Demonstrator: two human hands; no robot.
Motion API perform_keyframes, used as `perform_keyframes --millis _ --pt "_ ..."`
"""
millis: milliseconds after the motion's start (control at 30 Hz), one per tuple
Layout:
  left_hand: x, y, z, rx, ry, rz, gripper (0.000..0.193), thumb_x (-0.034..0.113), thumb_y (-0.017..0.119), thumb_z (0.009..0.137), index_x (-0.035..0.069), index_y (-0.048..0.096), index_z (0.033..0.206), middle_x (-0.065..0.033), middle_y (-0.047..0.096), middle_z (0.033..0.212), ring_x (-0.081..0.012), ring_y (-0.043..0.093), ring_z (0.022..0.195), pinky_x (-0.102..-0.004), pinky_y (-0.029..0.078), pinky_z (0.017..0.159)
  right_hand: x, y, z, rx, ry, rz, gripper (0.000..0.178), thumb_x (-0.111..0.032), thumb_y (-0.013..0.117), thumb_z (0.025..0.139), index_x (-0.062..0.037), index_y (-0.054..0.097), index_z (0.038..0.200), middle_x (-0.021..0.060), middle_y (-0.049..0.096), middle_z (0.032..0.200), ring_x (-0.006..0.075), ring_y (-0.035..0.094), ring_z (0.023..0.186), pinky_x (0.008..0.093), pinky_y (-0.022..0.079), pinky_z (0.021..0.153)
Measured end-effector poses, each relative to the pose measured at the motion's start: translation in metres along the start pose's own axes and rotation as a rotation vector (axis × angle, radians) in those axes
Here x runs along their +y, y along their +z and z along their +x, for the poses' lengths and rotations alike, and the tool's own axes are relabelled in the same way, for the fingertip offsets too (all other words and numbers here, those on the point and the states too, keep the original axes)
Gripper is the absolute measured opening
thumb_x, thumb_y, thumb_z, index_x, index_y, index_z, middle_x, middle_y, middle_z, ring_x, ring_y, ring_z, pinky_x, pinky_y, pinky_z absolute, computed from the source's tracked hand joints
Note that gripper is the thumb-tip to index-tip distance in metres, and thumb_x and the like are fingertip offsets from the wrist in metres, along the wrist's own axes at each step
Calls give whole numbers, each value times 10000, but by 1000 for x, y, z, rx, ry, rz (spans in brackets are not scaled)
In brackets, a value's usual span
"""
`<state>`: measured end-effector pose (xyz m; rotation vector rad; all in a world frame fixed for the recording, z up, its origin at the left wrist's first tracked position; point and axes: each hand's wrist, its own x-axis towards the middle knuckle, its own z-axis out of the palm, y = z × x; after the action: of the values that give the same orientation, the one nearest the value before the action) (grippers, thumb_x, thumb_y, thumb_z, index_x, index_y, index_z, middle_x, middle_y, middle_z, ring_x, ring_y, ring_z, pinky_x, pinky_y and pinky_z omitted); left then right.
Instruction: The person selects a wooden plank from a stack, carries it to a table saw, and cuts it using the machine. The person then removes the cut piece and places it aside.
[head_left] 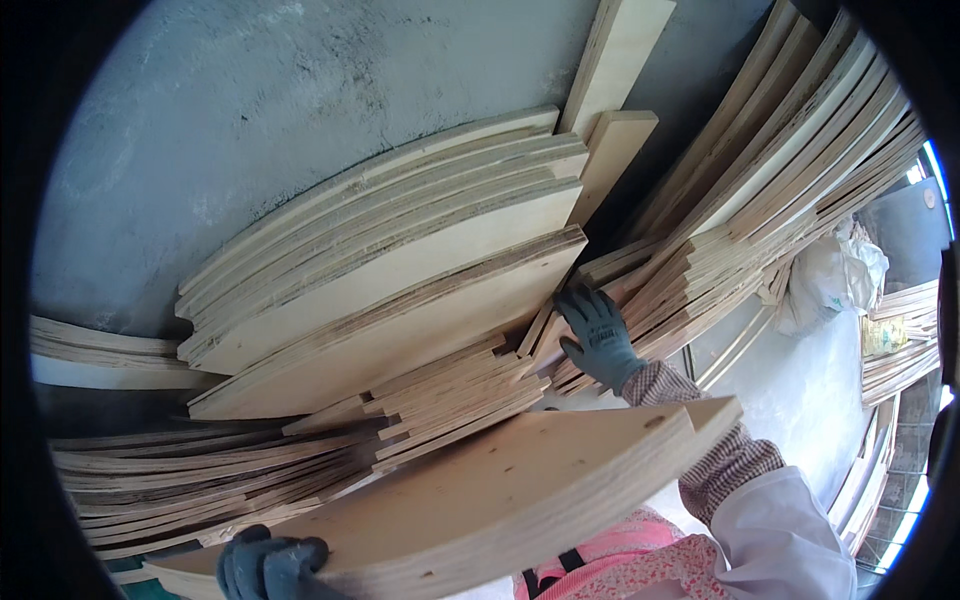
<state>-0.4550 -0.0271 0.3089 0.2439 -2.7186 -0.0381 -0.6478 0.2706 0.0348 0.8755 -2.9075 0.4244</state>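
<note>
At seven o'clock I see the left hand [268, 566], its grip clasping curved wooden boards [500, 490] at six; the right hand [601, 335], just past three, splays, grip loose, beside stacked strips [720, 268].

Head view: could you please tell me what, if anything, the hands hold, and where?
The left hand holds boards near their left end; for the right hand, I cannot tell.

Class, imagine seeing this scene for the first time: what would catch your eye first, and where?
The eye falls first on the pale boards across the foreground, with the gloved left hand gripping them at lower left. Next come the curved stack, left of centre, and the gloved right hand, open, right of centre.
</note>
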Motion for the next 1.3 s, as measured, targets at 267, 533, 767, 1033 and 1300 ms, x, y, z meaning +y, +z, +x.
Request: perform_keyframes --millis 267,533,767,1033,1300 --pt "-18 31 43 21 52 81 451 344 402 898 -55 593 987 -266 572 965 -436 554 789 -503 427 706 -3 -153 0 59 -313 -228 375 -187 616 659 -139 615 1031 55 566 1154 249 484 1147 486 342 1007" --pt "-26 39 49 112 190 42 540 426 381 930 -77 576 954 -228 581 908 -349 586 699 -406 485 552 63 -183 -13 154 -213 -308 394 -144 622 701 -107 574 1090 97 532 1194 299 472 1149 500 332 998" --pt "-5 58 55 312 -34 -245 600 432 388 926 -123 597 829 -227 591 754 -308 612 651 -348 576 569 106 -138 -26 312 -110 -194 394 -359 365 912 -66 537 1112 178 478 1237 369 428 1171 523 270 1007" --pt "-8 63 73 397 124 -159 560 336 338 951 -16 628 626 -128 605 575 -296 587 579 -408 529 639 113 -130 -28 310 -123 -199 446 -403 288 923 -74 534 1096 203 466 1234 379 419 1172 549 247 1014" --pt "-14 59 74 377 200 -115 546 322 336 957 -30 624 654 -123 625 583 -281 577 554 -390 533 609 115 -132 -27 308 -143 -179 427 -393 297 930 -69 498 1122 204 450 1256 385 414 1167 555 255 1000"
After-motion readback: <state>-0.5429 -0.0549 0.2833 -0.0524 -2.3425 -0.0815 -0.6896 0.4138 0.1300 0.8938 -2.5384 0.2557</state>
